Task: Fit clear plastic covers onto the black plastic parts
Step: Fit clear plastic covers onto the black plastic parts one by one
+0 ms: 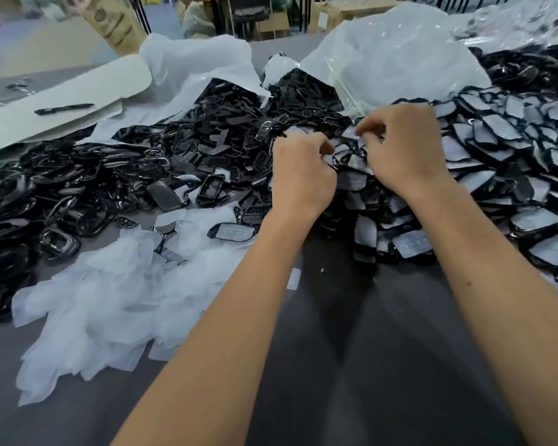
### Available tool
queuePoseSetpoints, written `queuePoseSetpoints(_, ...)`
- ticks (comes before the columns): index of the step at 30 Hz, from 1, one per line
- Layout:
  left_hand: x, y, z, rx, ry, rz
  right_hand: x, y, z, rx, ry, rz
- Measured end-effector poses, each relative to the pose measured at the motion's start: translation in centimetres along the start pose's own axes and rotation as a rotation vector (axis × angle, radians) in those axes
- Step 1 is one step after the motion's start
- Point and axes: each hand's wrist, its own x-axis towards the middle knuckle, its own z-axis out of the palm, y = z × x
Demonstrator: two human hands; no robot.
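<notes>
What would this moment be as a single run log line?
left hand: curled, pinching | right hand: curled, pinching | item: unclear | over covered parts

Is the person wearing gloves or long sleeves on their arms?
No. The left hand and right hand are bare, with no gloves, rings or watch. Both forearms are uncovered as far as the picture shows, so no sleeve is visible.

Bare forearms, ungloved hands (303, 175)
</notes>
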Motion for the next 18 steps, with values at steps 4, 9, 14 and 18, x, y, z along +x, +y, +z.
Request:
queuePoseSetpoints(4, -1.0, -2.3, -2.8, -0.029, 0.073, -0.084, -0.2, -4.2, 2.4, 0.103, -0.05, -0.073)
queuePoseSetpoints(9, -2.1, -6.8, -6.9, 0.118, 0.088, -0.192, -0.1, -10.0, 6.8, 0.011, -0.305, -0.233)
queuePoseSetpoints(14, -3.1, -11.4, -9.6, 0.396, 0.149, -0.434, 0.3, -13.5, 9.8, -0.246, -0.441, -0.374)
queuePoseSetpoints(18, -4.1, -13.1, -10.8, 0.466, 0.143, -0.577, 0.4, -14.4, 11.3, -0.355, -0.409, -0.363)
